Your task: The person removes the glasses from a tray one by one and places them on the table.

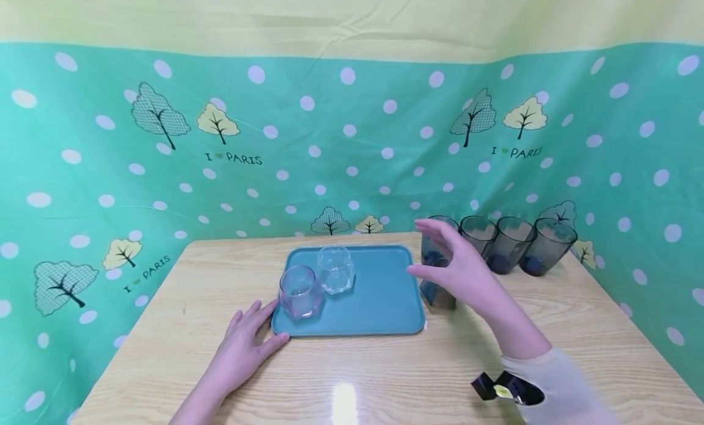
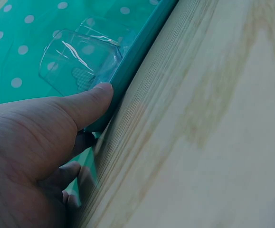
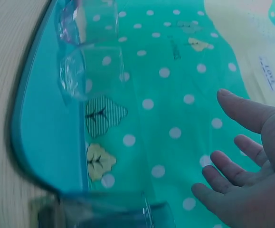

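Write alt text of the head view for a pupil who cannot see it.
A person's left grip touches the near left corner of a blue tray holding two clear glasses; the right grip hovers open by dark glasses right of the tray.

Glasses half covered, arms cut short
The right hand (image 1: pixel 459 267) hides parts of two dark glasses (image 1: pixel 442 298) in the head view; the left forearm (image 1: pixel 199 399) and right sleeve (image 1: pixel 558 385) leave at the bottom. In the right wrist view, one dark glass (image 3: pixel 109 211) — blurred — is cut off below, and the upper clear glass (image 3: pixel 97 23) above.
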`<state>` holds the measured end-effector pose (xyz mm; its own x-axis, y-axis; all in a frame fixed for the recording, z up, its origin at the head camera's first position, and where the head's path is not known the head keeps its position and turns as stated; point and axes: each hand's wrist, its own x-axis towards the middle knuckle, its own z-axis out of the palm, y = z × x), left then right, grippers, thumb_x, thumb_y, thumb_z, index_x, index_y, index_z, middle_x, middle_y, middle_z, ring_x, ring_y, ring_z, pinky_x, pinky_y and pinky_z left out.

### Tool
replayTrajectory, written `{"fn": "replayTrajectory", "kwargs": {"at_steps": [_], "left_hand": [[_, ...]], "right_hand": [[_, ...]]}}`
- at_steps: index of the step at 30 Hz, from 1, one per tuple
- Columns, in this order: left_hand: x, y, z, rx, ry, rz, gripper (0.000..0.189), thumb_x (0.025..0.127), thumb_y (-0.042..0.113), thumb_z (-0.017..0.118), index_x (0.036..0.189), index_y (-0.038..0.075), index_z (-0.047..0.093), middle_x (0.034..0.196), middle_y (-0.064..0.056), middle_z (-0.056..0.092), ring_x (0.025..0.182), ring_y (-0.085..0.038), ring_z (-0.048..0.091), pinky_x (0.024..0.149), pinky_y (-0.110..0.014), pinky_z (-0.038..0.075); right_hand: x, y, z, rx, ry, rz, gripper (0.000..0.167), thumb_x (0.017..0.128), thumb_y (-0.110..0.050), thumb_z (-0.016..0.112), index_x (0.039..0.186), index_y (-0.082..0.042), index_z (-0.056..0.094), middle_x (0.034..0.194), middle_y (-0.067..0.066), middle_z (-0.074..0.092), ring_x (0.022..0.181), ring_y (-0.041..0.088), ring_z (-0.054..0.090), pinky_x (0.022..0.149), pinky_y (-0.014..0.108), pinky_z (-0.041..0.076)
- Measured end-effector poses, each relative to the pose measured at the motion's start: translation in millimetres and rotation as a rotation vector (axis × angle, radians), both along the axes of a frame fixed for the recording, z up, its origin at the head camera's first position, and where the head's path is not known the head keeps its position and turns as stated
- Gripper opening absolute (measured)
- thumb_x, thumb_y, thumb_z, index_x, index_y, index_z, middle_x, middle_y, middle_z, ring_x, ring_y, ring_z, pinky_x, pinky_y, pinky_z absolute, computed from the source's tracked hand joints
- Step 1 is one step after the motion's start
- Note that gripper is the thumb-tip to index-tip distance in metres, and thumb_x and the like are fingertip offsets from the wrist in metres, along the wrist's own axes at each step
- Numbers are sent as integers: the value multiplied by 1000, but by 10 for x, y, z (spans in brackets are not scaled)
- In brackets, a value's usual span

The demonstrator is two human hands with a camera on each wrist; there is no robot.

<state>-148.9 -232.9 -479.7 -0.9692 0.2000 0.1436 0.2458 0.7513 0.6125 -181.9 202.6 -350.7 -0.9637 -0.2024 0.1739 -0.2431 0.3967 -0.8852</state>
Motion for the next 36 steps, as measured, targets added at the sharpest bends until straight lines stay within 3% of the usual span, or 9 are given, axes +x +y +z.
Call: {"fn": "replayTrajectory", "kwargs": {"at_steps": [6,14,29,36], "left_hand": [[2,4,-7,-5,-2,4,79,101,45,81,164,7,53,162,-18,57,160,-51,32,132,-71,11],[13,7,5,-6,-14,11,80,100,46,81,164,7,53,162,-18,57,160,-50,32,132,-71,11],[18,8,-15,-4,11,12,78,100,44,83,163,7,55,161,-18,59,160,-50,34,131,-71,12],[24,9,-9,0,-1,15,79,100,45,82,163,7,54,161,-18,58,160,-50,34,132,-71,11]], "right_hand": [[-64,-238,-1,-39,-4,38,84,95,-24,92,166,-27,47,169,2,47,161,34,38,129,55,38],[-147,-516,-5,-125,12,109,85,93,-13,93,165,-24,49,166,1,50,158,25,42,131,45,36],[-356,-850,-145,-180,1,142,82,93,-15,93,163,-23,52,161,0,55,154,23,47,129,42,39],[-458,-974,-250,-203,-12,130,80,93,-14,92,163,-17,53,161,4,56,154,24,48,128,43,40]]}}
